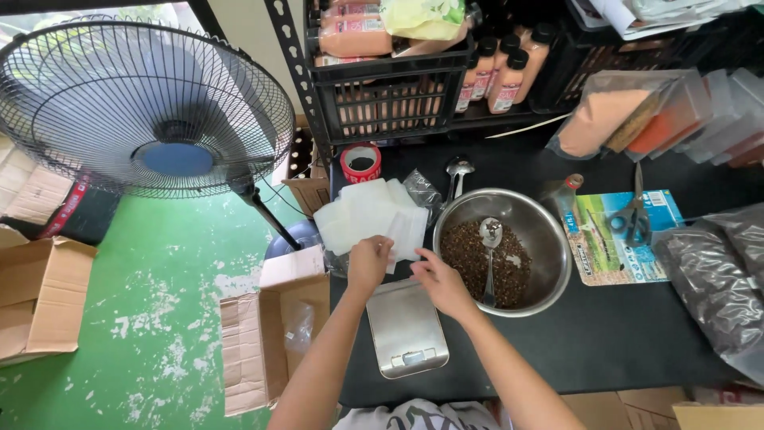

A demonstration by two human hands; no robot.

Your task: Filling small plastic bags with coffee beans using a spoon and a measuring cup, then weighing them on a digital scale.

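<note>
From the head camera, looking down at a black table (605, 342).

Saw a pile of bags (362, 213), small, white and see-through, lying fanned out at about 11 o'clock from the steel bowl (549, 239), just beside its rim. Probably very light, thin and floppy. Probably slippery too, with sheets that stick to each other. Best pinched at one loose edge or corner, softly, so only one sheet lifts. No fear of breaking, but easy to crumple.

Left hand (370, 264) reached up from 6 o'clock, wrist straight, knuckles up. Fingers curled shut over the near edge of the pile, at the pile's 6 o'clock side. Seemed to have hold of a bag there.

Right hand (442, 283) came in from 5 o'clock, turned toward the left hand, close beside it. Fingers bent, tips touching the bag edge at the pile's 4 o'clock corner. Could not tell if pinched shut or only resting.

Below both hands, at 6 o'clock: a flat silver scale (406, 326), bare on top. Inside the bowl: dark seeds and a spoon (489, 239). At 12 o'clock from the pile: a red tape roll (360, 162).
</note>
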